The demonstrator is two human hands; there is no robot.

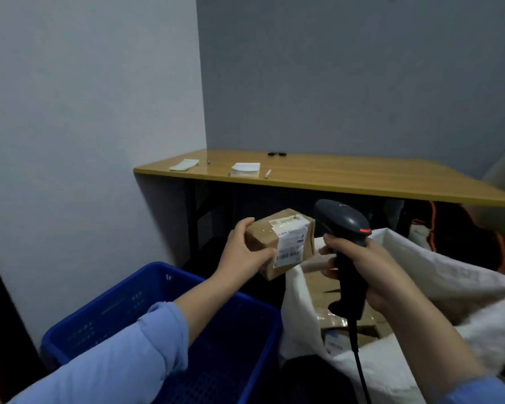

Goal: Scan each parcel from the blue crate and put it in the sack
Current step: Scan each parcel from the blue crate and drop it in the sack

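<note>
Head view, starting at the left: the blue crate [114,313] is seen low and well to the left of the grip, its floor partly covered by the left forearm, and no further parcel can be made out in the part that shows. Up from it, the left hand [242,252] is wrapped round the near-left end of the parcel [263,243], thumb on top, fingers curled along the front face. The box is held in the air, clear of both crate and sack. Its long axis is judged to run from that grip away to the right, toward the scanner [344,223], with the white label [290,243] folded over the right-hand end. Just right of the label, the scanner is clasped by its handle in the right hand [373,266], head raised beside the box. Its window is hidden, so whether the label is being read cannot be told. Below and right of both grips, the sack [420,275] is found with its mouth open, and cardboard parcels [322,287] are seen inside. The drop is judged a short carry rightward and down from the left grip, that hand being the nearer.
</note>
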